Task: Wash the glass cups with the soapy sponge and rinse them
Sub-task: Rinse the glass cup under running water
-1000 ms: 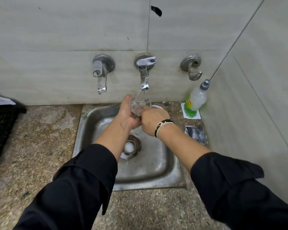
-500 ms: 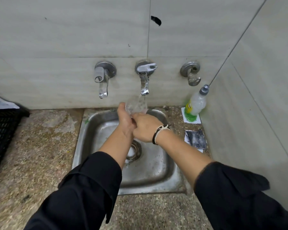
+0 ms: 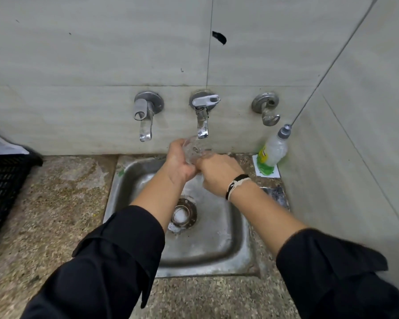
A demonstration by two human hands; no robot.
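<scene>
A clear glass cup [image 3: 194, 149] is held over the steel sink [image 3: 226, 240], right under the spout of the middle tap [image 3: 202, 125]. My left hand [image 3: 177, 161] grips the cup from its left side. My right hand [image 3: 219, 172] is curled against the cup's lower right side, with a black and white band on the wrist. The glass is blurred and water seems to run over it. No sponge shows in the head view.
A second tap [image 3: 145, 116] is on the wall to the left, a bare fitting [image 3: 266, 109] to the right. A dish soap bottle [image 3: 273, 150] leans in the right corner. A dark packet [image 3: 275, 195] lies beside the sink. A black crate [image 3: 2, 187] sits far left.
Both hands have lifted the cup closer to the middle tap's spout and tilted it. The camera view has shifted slightly downward.
</scene>
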